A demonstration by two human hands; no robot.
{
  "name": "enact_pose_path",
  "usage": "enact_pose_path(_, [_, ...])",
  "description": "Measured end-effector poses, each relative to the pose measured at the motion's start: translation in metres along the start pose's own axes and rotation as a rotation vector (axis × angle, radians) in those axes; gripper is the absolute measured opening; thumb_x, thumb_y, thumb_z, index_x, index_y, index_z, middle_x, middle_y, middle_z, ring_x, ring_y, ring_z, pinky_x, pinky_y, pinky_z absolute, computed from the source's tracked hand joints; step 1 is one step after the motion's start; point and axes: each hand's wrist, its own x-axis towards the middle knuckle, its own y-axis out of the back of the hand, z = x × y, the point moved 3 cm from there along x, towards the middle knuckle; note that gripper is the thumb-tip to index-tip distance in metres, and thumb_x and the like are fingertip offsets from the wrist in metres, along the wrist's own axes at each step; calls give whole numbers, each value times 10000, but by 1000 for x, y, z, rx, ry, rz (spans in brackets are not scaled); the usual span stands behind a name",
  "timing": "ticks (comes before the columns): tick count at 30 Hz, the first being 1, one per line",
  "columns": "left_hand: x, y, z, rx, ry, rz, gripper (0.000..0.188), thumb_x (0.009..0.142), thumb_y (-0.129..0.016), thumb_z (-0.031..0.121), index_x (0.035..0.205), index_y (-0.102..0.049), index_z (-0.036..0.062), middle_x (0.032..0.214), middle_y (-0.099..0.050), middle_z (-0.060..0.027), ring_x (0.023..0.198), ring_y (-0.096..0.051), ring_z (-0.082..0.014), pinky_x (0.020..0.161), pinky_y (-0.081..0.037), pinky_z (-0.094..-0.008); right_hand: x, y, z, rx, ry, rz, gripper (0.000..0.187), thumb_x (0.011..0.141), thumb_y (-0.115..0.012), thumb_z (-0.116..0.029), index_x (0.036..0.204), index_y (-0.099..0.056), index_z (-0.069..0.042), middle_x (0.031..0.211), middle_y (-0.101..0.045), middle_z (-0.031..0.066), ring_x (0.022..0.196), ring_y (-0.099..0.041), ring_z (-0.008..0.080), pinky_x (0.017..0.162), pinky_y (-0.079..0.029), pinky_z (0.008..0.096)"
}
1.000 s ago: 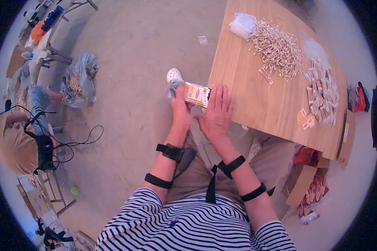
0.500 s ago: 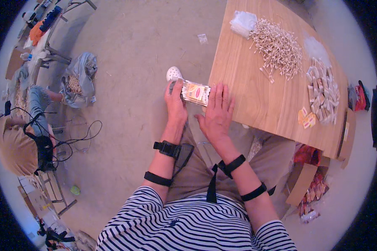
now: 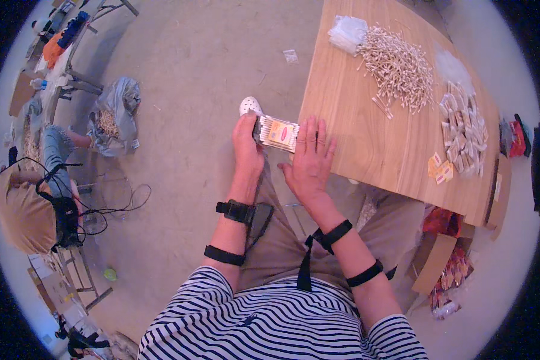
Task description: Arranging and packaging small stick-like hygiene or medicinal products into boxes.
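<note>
My left hand (image 3: 245,144) grips the left end of a small clear pack of cotton swabs (image 3: 278,133) with an orange-and-white label card in it. A dark patch shows between that hand and the pack; I cannot make out what it is. My right hand (image 3: 311,162) lies with fingers stretched out at the pack's right end, by the table's left edge, and seems to touch the pack. On the wooden table (image 3: 354,114) are a heap of loose cotton swabs (image 3: 399,69), a row of filled swab packs (image 3: 462,132) and several orange label cards (image 3: 441,169).
Clear plastic bags (image 3: 348,33) lie at the table's far left corner. An open cardboard box (image 3: 432,264) with red packages stands below the table at right. At left, a person (image 3: 27,207) sits near a grey bag of swabs (image 3: 114,114). A white shoe (image 3: 250,106) shows beyond my hands.
My left hand has shifted slightly left and its fingers have moved, baring the dark patch at the pack's left end. The pack moved slightly left; my right hand hardly moved.
</note>
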Motion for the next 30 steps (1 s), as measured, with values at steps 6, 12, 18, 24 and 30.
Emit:
enact_pose_path(6, [2,-3,-6,-229,186,34,152,973,-663,174,1041,-635,41,928,-654,-24,835,-647,-140,744,-540,-323,-1,2,0,-9,2,4,1122,659,-882,-325,1543,-293,35,1644,-249,165,1541,-188,369,1189,-205,621])
enact_pose_path(12, [-2,-8,-4,-91,121,119,171,953,-706,174,1020,-633,35,912,-656,-31,786,-654,-138,692,-542,-312,0,2,-2,-14,2,-9,1103,666,-874,-331,1538,-306,33,1641,-251,171,1540,-183,376,1196,-179,627])
enact_pose_path(18, [-4,-10,-7,-108,113,134,219,969,-698,203,1091,-635,32,948,-658,-29,828,-650,-135,704,-539,-302,0,-1,1,-15,-4,-29,1082,685,-856,-355,1544,-312,18,1648,-234,176,1542,-164,385,1212,-116,635])
enact_pose_path(24, [-12,-13,0,-201,208,116,280,1007,-649,276,1147,-615,35,962,-653,-22,825,-646,-125,691,-544,-287,0,-3,1,-55,-9,-28,1070,690,-847,-377,1544,-325,3,1649,-235,174,1542,-165,381,1214,-115,633])
enact_pose_path(30, [-17,-16,-3,-99,184,127,311,1003,-665,305,1148,-612,34,957,-649,-7,803,-642,-99,648,-542,-265,1,-2,-1,-100,-26,-36,1062,688,-840,-395,1540,-340,-4,1646,-244,166,1539,-177,374,1217,-122,628])
